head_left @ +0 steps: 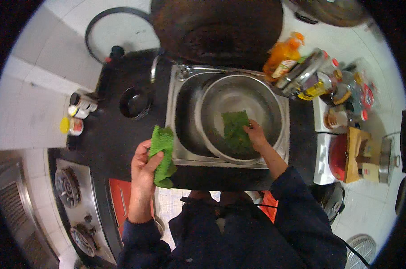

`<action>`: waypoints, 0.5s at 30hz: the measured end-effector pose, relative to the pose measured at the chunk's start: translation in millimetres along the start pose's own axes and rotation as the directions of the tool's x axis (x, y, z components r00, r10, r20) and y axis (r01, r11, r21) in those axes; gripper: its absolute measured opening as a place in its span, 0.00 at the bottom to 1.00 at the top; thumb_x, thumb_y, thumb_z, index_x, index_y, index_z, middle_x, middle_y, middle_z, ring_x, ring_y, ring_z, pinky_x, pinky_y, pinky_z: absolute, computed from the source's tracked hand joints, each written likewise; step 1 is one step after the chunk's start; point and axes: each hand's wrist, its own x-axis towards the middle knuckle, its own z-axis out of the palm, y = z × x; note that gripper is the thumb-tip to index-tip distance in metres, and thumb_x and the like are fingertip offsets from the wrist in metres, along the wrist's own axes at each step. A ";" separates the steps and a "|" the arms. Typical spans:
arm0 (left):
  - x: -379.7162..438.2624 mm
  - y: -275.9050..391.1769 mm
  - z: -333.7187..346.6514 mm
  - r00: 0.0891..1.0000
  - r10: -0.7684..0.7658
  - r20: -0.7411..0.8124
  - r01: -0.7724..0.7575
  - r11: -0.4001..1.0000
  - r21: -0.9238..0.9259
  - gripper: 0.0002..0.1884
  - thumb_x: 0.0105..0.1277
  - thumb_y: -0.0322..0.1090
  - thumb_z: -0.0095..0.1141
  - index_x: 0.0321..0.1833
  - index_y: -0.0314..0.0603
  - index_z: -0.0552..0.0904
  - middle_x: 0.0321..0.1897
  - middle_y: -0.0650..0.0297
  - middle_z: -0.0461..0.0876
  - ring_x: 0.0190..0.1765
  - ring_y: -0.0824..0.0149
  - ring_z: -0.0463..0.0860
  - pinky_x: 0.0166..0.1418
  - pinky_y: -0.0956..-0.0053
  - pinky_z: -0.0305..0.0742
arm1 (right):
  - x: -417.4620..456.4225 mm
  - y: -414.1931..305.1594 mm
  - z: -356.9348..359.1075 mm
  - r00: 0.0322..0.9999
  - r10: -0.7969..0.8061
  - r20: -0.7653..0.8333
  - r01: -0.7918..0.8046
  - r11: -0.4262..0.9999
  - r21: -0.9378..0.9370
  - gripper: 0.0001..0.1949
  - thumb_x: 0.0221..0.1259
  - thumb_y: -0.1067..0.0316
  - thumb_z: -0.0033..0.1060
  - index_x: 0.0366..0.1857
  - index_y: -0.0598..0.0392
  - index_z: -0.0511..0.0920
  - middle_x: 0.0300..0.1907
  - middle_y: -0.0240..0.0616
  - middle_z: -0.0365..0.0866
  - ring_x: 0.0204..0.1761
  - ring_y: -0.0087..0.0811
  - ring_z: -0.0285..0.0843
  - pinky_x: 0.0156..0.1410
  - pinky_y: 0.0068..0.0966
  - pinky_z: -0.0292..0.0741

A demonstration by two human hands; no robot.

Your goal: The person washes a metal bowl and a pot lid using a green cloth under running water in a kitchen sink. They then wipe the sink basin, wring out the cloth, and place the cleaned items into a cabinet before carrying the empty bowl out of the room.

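Observation:
A bright green cloth (pixel 163 154) hangs folded in my left hand (pixel 144 166), pinched between thumb and fingers above the dark counter, just left of the sink. My right hand (pixel 255 136) reaches into a large round metal basin (pixel 208 134) and grips the right edge of a darker green cloth (pixel 236 129). That cloth lies spread at the basin's lower middle, seemingly in water. The basin rests tilted over the right part of a stainless steel sink (pixel 186 156), and the sink's left part shows beside it.
A curved faucet spout (pixel 153 69) and a black bowl (pixel 135 102) stand left of the sink. An orange detergent bottle (pixel 285 55) and several other bottles crowd the right back. A gas stove (pixel 73 201) is at the left. A large dark wok (pixel 216 30) leans behind the sink.

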 end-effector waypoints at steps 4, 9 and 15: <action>22.1 -14.1 66.2 0.979 -0.051 0.199 0.063 0.997 -0.053 0.15 0.61 0.22 0.50 0.51 0.37 0.72 0.44 0.63 0.77 0.46 0.72 0.76 0.52 0.77 0.70 | -19.7 -15.5 2.3 0.977 0.195 0.090 -0.214 0.882 0.420 0.19 0.56 0.70 0.58 0.52 0.61 0.69 0.46 0.44 0.76 0.43 0.40 0.76 0.45 0.38 0.77; 61.6 -53.8 128.4 0.913 -0.158 0.377 0.222 0.966 -0.134 0.15 0.62 0.24 0.51 0.52 0.37 0.71 0.47 0.62 0.75 0.49 0.70 0.75 0.55 0.75 0.69 | 35.0 89.4 -47.4 0.731 -0.623 0.280 0.683 0.661 -0.311 0.20 0.54 0.66 0.60 0.50 0.62 0.69 0.44 0.43 0.77 0.47 0.38 0.75 0.48 0.39 0.74; 124.6 -175.9 109.5 0.939 -0.299 0.172 0.212 0.893 0.396 0.25 0.60 0.30 0.56 0.60 0.34 0.65 0.55 0.56 0.70 0.54 0.64 0.71 0.57 0.70 0.67 | 7.2 17.7 -2.8 0.966 0.055 -0.254 0.005 0.973 0.231 0.23 0.53 0.65 0.60 0.52 0.63 0.68 0.43 0.48 0.78 0.46 0.46 0.75 0.48 0.35 0.74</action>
